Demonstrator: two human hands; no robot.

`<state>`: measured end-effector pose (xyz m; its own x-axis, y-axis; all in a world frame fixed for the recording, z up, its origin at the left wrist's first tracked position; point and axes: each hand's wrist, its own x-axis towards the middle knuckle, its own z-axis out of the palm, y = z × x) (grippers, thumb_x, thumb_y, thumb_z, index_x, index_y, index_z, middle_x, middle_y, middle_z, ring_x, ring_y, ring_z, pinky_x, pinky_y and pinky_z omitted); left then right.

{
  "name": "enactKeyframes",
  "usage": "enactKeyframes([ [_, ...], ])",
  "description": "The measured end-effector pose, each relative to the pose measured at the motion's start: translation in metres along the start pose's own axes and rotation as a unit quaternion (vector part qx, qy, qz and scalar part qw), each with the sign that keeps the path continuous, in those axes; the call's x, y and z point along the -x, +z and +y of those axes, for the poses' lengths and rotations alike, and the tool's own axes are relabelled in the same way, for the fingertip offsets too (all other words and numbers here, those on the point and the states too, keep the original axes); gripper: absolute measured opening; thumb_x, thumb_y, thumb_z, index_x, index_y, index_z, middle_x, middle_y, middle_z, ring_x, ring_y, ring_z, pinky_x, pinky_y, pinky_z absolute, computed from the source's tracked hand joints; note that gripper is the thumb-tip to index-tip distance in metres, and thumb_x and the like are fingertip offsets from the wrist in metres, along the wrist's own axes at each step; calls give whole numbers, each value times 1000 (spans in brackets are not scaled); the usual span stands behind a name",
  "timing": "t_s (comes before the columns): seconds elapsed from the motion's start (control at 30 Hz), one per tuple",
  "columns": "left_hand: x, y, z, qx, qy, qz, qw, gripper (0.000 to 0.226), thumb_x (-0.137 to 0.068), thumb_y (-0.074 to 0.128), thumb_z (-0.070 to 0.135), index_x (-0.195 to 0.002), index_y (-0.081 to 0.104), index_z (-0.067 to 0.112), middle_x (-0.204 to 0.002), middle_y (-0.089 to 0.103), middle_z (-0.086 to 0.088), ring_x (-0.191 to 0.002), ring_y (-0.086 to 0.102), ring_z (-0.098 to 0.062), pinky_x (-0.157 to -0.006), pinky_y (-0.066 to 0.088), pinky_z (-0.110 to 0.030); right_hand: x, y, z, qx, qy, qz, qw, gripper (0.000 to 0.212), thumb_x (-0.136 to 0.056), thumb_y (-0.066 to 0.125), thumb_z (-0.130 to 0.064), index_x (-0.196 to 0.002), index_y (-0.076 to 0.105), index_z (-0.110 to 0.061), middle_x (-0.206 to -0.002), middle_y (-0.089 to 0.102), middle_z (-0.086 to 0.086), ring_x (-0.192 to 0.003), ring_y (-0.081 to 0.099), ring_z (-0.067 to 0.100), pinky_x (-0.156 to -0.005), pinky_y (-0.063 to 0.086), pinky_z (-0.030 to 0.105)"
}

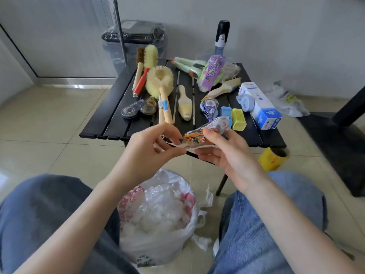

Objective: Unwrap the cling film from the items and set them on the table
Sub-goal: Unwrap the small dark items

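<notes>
The right hand [223, 153] holds a small orange packet wrapped in clear cling film [205, 133] just over the near edge of the black slatted counter [110, 123] — the left hand [156, 145] pinches the loose film end. A hard tug could snap the film, or the packet could drop into the white plastic bag of crumpled film [158, 216].

Illumination is soft, even daylight; the room reads bright. Pale glare lies on the floor tiles [59, 119] and along the metal strip at the door base at left. Shadows under the desk [110, 117] are faint. Wide-angle distortion bends straight lines near the frame edges. The right side smears with blur; the hands [150, 147] are slightly soft.
</notes>
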<state>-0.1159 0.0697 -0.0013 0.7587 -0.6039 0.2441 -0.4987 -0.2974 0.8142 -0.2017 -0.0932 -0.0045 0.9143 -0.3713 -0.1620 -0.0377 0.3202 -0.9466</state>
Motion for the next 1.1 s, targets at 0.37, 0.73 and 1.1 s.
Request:
enactKeyframes([
  [0.37,8,7,-7,-113,104,-37,987,17,-89,65,15,-103,73,21,-85,61,11,-75,56,-3,-63,43,-12,-2,-4,12,114,17,137,984,28,-84,69,-42,-85,70,-14,-71,73,10,-53,66,18,-55,56,28],
  [0.73,13,6,3,155,-150,-105,971,18,-94,50,11,-84,65,13,-75,58,4,-73,51,-6,-78,43,-24,0,-7,17,-35,67,-88,993,57,-78,71,-36,-127,49,-15,-95,69,8,-77,68,20,-63,55,31],
  [1.1,13,3,-7,153,-48,-48,986,8,-90,61,11,-85,58,6,-92,69,4,-84,61,-19,-80,51,-26,-1,-8,20,29,-50,-22,998,42,-76,72,-10,-110,47,-12,-92,71,9,-78,70,23,-84,57,39],
])
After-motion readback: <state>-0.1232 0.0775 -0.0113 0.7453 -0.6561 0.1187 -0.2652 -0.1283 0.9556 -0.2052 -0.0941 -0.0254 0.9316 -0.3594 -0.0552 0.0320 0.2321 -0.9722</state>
